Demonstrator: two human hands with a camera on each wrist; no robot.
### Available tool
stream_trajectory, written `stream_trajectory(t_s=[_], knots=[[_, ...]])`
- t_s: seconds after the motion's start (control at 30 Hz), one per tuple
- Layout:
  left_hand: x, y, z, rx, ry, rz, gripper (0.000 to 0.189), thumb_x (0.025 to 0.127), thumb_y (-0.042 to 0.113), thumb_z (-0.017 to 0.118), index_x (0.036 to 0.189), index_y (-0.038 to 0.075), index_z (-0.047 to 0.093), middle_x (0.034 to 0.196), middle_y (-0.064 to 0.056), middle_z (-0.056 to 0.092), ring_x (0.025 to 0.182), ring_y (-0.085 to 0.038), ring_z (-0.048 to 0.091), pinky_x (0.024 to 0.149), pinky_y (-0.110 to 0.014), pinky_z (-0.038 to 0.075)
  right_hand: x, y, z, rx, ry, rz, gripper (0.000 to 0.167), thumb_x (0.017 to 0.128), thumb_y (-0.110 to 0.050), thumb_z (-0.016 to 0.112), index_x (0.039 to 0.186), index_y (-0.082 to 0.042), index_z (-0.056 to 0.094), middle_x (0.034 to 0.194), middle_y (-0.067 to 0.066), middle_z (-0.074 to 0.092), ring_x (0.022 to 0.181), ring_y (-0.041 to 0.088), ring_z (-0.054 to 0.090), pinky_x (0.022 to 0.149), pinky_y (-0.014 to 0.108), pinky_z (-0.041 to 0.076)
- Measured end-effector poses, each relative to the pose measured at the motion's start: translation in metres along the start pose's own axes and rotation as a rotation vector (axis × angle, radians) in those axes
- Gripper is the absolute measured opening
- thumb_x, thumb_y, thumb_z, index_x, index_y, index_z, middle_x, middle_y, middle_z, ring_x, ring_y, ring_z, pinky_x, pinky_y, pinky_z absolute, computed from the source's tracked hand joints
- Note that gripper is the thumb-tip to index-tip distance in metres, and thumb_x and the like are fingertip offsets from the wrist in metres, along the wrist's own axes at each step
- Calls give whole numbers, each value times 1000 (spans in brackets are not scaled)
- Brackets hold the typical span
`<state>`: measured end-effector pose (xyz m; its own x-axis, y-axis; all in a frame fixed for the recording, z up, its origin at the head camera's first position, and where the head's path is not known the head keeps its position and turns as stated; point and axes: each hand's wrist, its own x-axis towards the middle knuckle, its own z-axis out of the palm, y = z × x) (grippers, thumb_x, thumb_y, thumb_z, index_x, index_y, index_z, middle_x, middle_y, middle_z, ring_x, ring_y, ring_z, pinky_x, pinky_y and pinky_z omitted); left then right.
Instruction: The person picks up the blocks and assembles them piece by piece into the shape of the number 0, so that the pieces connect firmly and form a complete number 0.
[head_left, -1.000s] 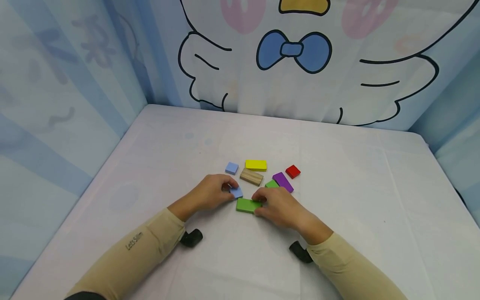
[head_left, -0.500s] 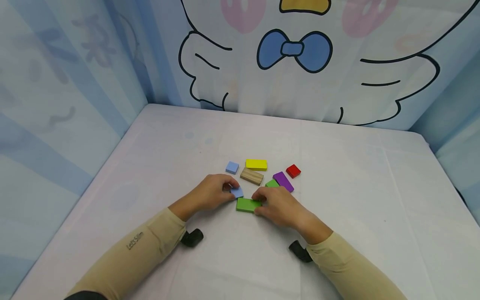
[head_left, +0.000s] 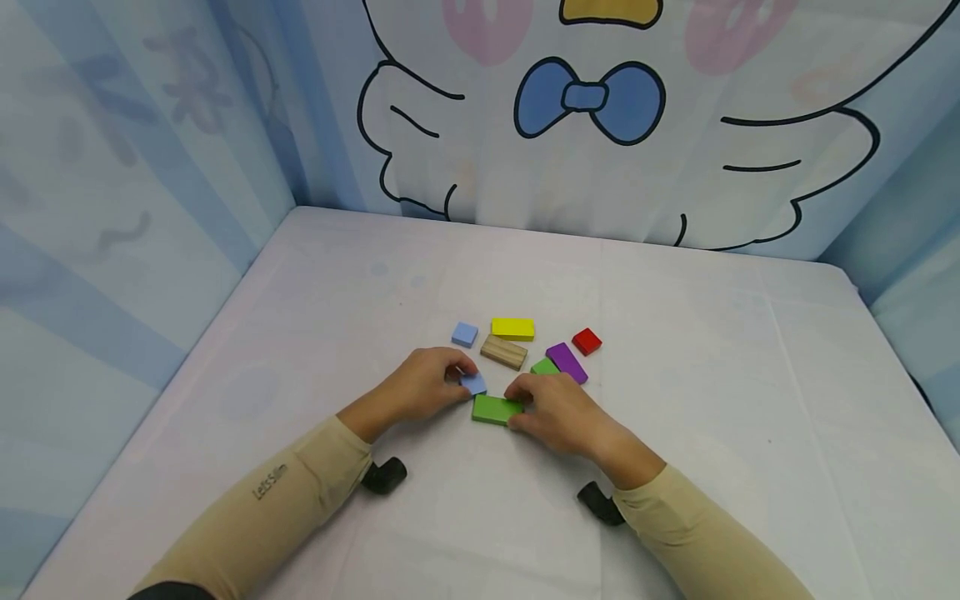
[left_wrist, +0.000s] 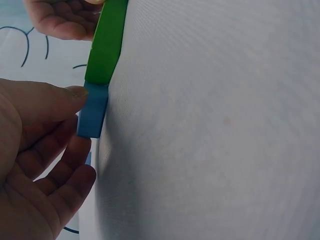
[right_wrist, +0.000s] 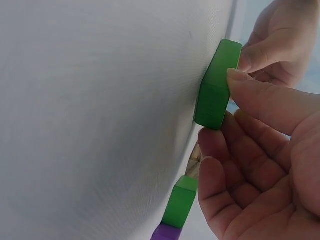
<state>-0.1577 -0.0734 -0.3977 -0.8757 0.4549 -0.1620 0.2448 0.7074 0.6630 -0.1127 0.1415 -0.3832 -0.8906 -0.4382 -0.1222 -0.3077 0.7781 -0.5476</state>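
Blue block: While the left hand (head_left: pixel 422 385) pinches the blue block (head_left: pixel 473 384) between thumb and curled fingers, parted only by its width, one end appears to meet the long green block.
Long green block: Low at the white-covered table (head_left: pixel 675 517), the long green block (head_left: pixel 494 409) has its right end pinched by the right hand (head_left: pixel 558 410), thumb and fingertips just its thickness apart.
Handling: Both probably painted wood, so light, stiff, hardly fragile, perhaps slightly slick.
Hold: Opposite side faces near the outer ends seem best, leaving the facing ends free.
Beyond the hands: wooden block (head_left: pixel 503 352), yellow block (head_left: pixel 512 330), purple block (head_left: pixel 567 363).
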Motion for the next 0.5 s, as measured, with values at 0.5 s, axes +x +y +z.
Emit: stream_trajectory(t_s=[0.5], knots=[[-1,3,1,5,15,-9,24,88,9,77,111,7,70,106,0,67,96,-15,60,89,-32,51,-1,0,0,-4,8,-2,27,86,-12,79,111,-5,71,102,1,71,96,18,64,86,37,52]])
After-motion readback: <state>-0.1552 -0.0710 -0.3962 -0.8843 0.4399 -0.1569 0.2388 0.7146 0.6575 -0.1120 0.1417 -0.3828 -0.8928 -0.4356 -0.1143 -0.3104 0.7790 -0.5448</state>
